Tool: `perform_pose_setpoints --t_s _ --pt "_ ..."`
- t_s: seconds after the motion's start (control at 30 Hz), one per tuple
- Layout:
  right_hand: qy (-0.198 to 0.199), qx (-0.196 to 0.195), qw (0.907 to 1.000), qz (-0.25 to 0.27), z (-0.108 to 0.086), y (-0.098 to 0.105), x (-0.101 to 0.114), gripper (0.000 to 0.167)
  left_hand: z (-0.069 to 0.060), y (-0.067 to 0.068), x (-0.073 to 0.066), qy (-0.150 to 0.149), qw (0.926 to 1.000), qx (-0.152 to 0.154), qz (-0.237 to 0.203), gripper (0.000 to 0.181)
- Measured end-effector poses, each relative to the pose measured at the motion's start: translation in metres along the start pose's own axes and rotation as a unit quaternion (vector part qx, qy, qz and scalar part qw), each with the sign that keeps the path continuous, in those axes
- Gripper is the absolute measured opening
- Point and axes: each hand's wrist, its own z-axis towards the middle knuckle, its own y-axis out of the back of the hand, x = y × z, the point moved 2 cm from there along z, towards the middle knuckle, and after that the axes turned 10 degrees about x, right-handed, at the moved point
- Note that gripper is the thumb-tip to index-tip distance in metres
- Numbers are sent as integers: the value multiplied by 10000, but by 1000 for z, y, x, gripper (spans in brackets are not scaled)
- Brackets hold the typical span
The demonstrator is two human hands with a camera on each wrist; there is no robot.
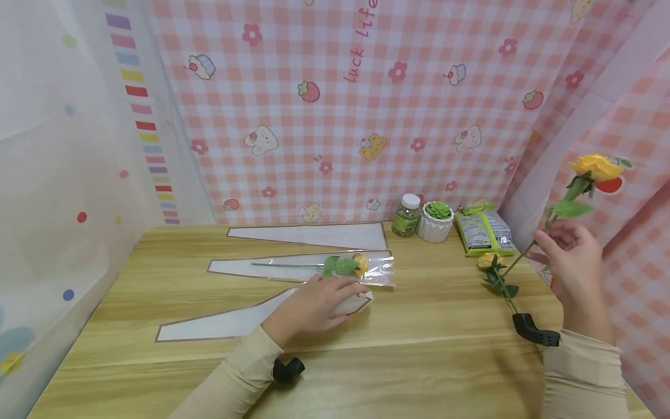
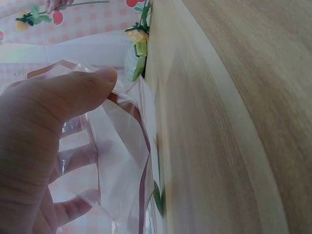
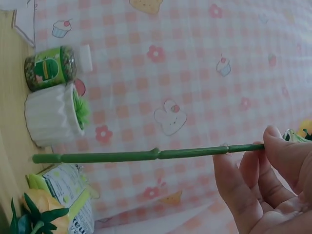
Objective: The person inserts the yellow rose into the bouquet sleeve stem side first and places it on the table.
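Observation:
My left hand grips the wide end of the nearest clear, brown-edged flower sleeve. In the left wrist view, its thumb lies at the rim of the sleeve, which gapes, and the other fingers show through the film. Raised at the right, my right hand pinches the green stem of a yellow artificial rose between thumb and fingers. The bloom points up, and the bare stem end slants down toward the table. Another yellow rose lies below that hand, its stem partly hidden by a black wrist mount.
A middle sleeve has a yellow rose lying along it; a flat sleeve is behind. At the back right stand a white-capped jar, a white-potted succulent and a green-grey packet. Checked cloth hangs behind.

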Motion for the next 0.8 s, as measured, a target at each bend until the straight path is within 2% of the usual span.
perform_pose_setpoints --t_s 0.23,0.5,0.8 --pt "151 -75 9996 -210 -2 -19 -1 22 1 -2 0 -25 10000 -88 -10 70" --pt "411 154 9989 -188 -8 -49 -7 18 0 -3 0 -51 9999 -112 -105 68" --pt "876 240 9939 -629 -12 -83 -12 10 1 -2 1 -111 9993 -355 18 70"
